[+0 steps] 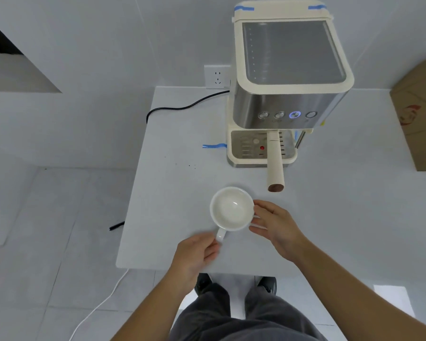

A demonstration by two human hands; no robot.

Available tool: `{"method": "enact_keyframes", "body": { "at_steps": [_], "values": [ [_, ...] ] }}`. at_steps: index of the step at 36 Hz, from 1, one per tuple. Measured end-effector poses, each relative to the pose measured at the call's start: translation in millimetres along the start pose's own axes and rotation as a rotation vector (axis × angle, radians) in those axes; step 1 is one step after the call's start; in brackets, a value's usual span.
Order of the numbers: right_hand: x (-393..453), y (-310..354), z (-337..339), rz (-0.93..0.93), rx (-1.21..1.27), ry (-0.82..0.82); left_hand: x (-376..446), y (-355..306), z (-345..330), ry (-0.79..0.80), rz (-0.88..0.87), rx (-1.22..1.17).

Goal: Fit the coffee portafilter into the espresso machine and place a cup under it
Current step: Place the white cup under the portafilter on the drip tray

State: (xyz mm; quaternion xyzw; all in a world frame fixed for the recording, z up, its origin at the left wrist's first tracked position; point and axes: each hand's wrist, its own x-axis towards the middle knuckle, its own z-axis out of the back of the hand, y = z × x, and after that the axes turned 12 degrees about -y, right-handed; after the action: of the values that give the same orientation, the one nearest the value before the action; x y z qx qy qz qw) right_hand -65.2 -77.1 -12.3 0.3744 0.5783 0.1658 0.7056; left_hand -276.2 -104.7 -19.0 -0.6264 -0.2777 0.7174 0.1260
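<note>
Both hands steady the cup (231,209), I judge: left hand (194,252) pinches its handle (221,233), right hand (276,225) clasps its side.

Grey trousers (234,316), black shoes (203,283), bare forearms (342,286).

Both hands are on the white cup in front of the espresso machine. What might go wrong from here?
The portafilter handle juts out over the table just beyond the cup, so moving the cup toward the drip tray might knock it. The left hand only pinches the cup handle while the right hand steadies its side; letting go with one could tip it.
</note>
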Motion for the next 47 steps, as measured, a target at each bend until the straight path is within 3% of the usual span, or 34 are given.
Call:
{"method": "enact_keyframes", "body": {
  "at_steps": [18, 38, 47],
  "values": [
    [13, 3, 3, -0.005, 0.065, 0.145, -3, 8, -10, -0.063, -0.087, -0.055],
    [10, 5, 32, 0.018, 0.168, 0.103, -6, -5, -36, -0.040, -0.339, 0.170],
    [11, 8, 49, 0.002, 0.247, 0.088, -9, -20, -61, -0.035, -0.341, 0.129]
  ]
}}
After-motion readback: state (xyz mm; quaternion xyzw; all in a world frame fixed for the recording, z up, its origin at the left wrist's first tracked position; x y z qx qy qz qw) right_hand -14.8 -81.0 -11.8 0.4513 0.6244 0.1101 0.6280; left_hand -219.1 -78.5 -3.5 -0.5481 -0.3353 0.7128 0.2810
